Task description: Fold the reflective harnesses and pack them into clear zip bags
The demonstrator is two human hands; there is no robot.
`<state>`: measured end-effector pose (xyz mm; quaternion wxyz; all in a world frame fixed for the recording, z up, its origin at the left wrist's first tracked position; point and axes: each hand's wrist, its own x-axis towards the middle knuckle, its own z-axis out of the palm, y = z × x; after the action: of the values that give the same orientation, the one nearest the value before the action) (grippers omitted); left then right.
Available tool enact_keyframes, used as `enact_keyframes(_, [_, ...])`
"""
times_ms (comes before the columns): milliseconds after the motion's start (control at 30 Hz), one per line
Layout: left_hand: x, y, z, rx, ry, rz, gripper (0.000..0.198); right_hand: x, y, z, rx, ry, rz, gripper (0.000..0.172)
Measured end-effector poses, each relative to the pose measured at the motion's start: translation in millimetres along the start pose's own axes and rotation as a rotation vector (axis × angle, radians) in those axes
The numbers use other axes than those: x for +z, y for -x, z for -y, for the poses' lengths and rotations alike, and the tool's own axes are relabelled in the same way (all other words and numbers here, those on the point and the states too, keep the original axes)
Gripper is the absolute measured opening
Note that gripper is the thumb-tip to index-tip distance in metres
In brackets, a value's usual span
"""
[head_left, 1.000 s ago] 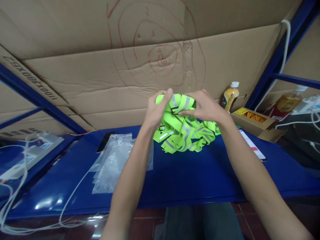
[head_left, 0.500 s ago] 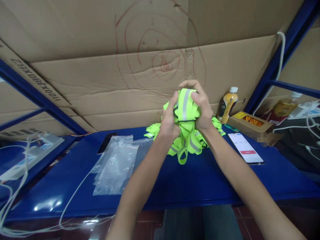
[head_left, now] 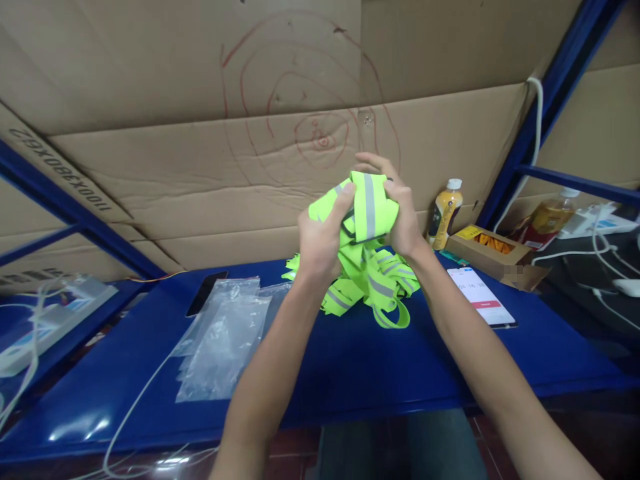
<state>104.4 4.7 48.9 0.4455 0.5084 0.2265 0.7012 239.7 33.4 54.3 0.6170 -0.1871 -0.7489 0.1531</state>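
Note:
Between my two hands is a bundled neon-yellow reflective strap (head_left: 371, 207) with a grey stripe and a black buckle or slider, held up above the table. My left hand (head_left: 323, 243) grips its left side, thumb on top. On the right side, my right hand (head_left: 404, 213) presses with its thumb, its other fingers behind the bundle and partly hidden. Beneath it, a pile of the same reflective straps (head_left: 383, 287) lies on the blue table (head_left: 360, 373), one loop hanging toward the front.
Clear plastic zip bags (head_left: 225, 347) lie at left beside a dark phone (head_left: 207, 293). To the right are a lit phone (head_left: 483, 297), a juice bottle (head_left: 446, 213) and an open cardboard box (head_left: 493, 250). A cardboard wall (head_left: 200, 167) stands behind; a white cable (head_left: 135, 407) crosses the left side.
The held bundle has turned and spread to the left, with my left hand shifting left too. The loop below has swung right. The whole view has shifted slightly.

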Motion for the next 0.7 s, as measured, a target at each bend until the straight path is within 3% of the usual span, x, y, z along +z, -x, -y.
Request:
enact_keyframes(133, [-14.7, -7, -5, 0.244, -0.246, -0.092, 0.044, -13, -2, 16, 0.095, 0.134, 0.101, 0.059])
enact_keyframes(300, [-28.0, -4, 4, 0.376, -0.527, -0.118, 0.058, -17, -2, 19, 0.103, 0.223, 0.390, 0.071])
enact_keyframes(500, [-41.9, 2, 2, 0.387, -0.727, 0.118, 0.062, -23, 0, 2, 0.307, 0.088, 0.817, 0.039])
enact_keyframes(567, [-45.4, 2, 4, 0.397, -0.742, 0.140, 0.065, -20, 2, -4, 0.336, 0.031, 0.827, 0.036])
enact_keyframes(700, [-48.9, -4, 15, 0.324, -0.656, 0.025, 0.068, -9, 5, -12, 0.330, 0.001, 0.718, 0.038])
